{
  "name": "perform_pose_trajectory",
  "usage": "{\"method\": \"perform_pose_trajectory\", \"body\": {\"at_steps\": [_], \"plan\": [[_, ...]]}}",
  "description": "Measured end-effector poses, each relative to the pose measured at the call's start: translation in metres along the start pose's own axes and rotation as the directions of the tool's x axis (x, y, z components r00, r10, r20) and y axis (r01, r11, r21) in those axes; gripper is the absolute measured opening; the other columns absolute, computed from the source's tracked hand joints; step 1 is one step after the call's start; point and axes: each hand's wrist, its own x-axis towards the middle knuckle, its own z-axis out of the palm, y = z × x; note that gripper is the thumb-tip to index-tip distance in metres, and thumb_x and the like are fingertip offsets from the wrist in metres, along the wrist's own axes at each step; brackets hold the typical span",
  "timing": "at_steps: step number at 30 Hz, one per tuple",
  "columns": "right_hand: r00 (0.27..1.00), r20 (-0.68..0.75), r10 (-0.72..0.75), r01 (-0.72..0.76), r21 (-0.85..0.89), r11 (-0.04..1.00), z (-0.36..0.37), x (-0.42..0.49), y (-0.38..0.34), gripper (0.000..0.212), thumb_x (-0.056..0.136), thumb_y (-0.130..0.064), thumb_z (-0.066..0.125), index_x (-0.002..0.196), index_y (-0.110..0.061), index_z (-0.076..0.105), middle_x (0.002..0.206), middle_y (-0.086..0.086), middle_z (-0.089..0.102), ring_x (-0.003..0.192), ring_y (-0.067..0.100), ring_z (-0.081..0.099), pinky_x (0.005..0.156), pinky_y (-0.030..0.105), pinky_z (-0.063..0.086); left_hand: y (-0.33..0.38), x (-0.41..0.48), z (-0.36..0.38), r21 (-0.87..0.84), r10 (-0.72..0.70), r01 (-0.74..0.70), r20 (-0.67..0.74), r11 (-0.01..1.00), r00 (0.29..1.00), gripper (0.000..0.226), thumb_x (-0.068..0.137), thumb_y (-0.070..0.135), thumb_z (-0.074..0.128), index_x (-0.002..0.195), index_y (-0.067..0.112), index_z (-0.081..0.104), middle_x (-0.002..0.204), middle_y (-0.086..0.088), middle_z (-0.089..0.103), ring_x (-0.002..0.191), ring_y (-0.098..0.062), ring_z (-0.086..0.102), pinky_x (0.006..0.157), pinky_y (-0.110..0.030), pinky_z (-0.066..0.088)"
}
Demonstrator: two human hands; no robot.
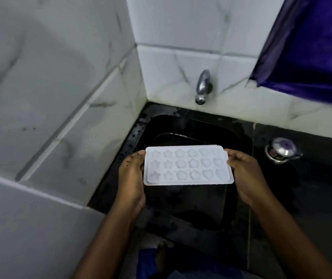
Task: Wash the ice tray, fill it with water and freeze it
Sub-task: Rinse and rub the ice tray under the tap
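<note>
Ice tray [188, 165] level, long axis left-right, cavities up.

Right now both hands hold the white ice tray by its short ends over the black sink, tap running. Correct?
Not quite: the head view shows no water coming from the tap. Otherwise correct: left hand and right hand hold the ice tray over the sink.

Dim, soft light and a slightly blurred wide-angle view.

We see the white plastic ice tray [188, 165] as the brightest patch, its moulds hazy; the black sink basin [191, 129] swallows detail in shadow, the chrome wall tap [203, 87] carries a dull highlight, and the grey-veined white wall tiles [40, 87] bend and smear leftward.
</note>
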Motion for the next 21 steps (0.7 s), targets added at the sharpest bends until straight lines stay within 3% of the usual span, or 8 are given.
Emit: {"method": "perform_pose_trajectory", "body": {"at_steps": [4,6,10,11,13,15,18,21], "plan": [[0.99,-0.137,0.026,-0.025,0.008,1.0,0.004,0.023,0.005,0.04,0.097,0.009,0.048,0.111,-0.014,0.078,0.105,0.009,0.081,0.092,0.027,0.08,0.07,0.036,0.062,0.008,0.058,0.022,0.108,-0.063,0.048,0.14,0.993,0.988,0.018,0.101,0.019,0.056,0.092,0.01,0.07,0.096,-0.011,0.079,0.082,-0.03,0.073,0.068,-0.036,0.055],[0.982,-0.182,0.046,-0.041,0.032,0.999,0.004,0.033,0.009,0.038,0.095,0.011,0.051,0.107,-0.014,0.078,0.103,0.01,0.081,0.09,0.029,0.079,0.074,0.04,0.062,0.011,0.08,0.035,0.166,-0.082,0.051,0.184,0.985,0.98,0.023,0.101,0.018,0.055,0.081,0.015,0.066,0.083,-0.007,0.078,0.073,-0.027,0.073,0.064,-0.035,0.053],[0.971,-0.225,0.081,-0.071,0.053,0.996,0.0,0.054,0.016,0.036,0.094,0.012,0.053,0.109,-0.009,0.077,0.105,0.015,0.08,0.095,0.036,0.078,0.085,0.052,0.062,0.013,0.115,0.054,0.242,-0.162,0.111,0.202,0.964,0.966,0.026,0.105,0.016,0.05,0.08,0.016,0.058,0.069,-0.001,0.075,0.053,-0.015,0.069,0.06,-0.034,0.05],[0.971,-0.223,0.089,-0.079,0.053,0.995,-0.001,0.056,0.017,0.035,0.093,0.013,0.053,0.11,-0.008,0.077,0.106,0.017,0.08,0.096,0.037,0.077,0.087,0.053,0.062,0.012,0.122,0.056,0.27,-0.173,0.114,0.207,0.956,0.963,0.023,0.103,0.013,0.05,0.081,0.016,0.058,0.073,-0.005,0.073,0.055,-0.017,0.068,0.062,-0.036,0.049],[0.971,-0.225,0.086,-0.082,0.028,0.996,-0.006,0.066,0.019,0.036,0.092,0.014,0.055,0.11,-0.008,0.077,0.107,0.015,0.08,0.1,0.039,0.076,0.09,0.054,0.061,0.01,0.136,0.058,0.332,-0.18,0.102,0.214,0.938,0.96,0.018,0.097,0.005,0.051,0.086,0.017,0.058,0.094,-0.013,0.071,0.076,-0.025,0.068,0.07,-0.04,0.051],[0.977,-0.203,0.064,-0.068,-0.016,0.998,-0.006,0.073,0.018,0.036,0.091,0.014,0.058,0.112,-0.009,0.076,0.108,0.013,0.08,0.103,0.038,0.076,0.091,0.054,0.061,0.01,0.146,0.06,0.38,-0.159,0.064,0.223,0.923,0.962,0.026,0.096,-0.006,0.051,0.095,0.017,0.062,0.108,-0.014,0.073,0.094,-0.029,0.072,0.073,-0.04,0.058],[0.979,-0.203,0.026,-0.044,-0.085,0.995,-0.007,0.085,0.016,0.032,0.093,0.012,0.061,0.109,-0.011,0.075,0.109,0.014,0.079,0.102,0.037,0.076,0.089,0.056,0.061,0.009,0.154,0.063,0.448,-0.096,-0.026,0.247,0.893,0.964,0.033,0.095,-0.016,0.052,0.099,0.013,0.068,0.104,-0.01,0.076,0.088,-0.025,0.075,0.06,-0.033,0.059],[0.977,-0.213,-0.021,-0.005,-0.123,0.992,-0.007,0.095,0.011,0.03,0.093,0.012,0.062,0.104,-0.014,0.073,0.108,0.017,0.077,0.1,0.038,0.075,0.086,0.056,0.061,0.009,0.159,0.067,0.465,-0.041,-0.105,0.292,0.879,0.956,0.04,0.095,-0.018,0.053,0.09,0.018,0.07,0.101,-0.01,0.077,0.086,-0.023,0.075,0.063,-0.034,0.06]]}}
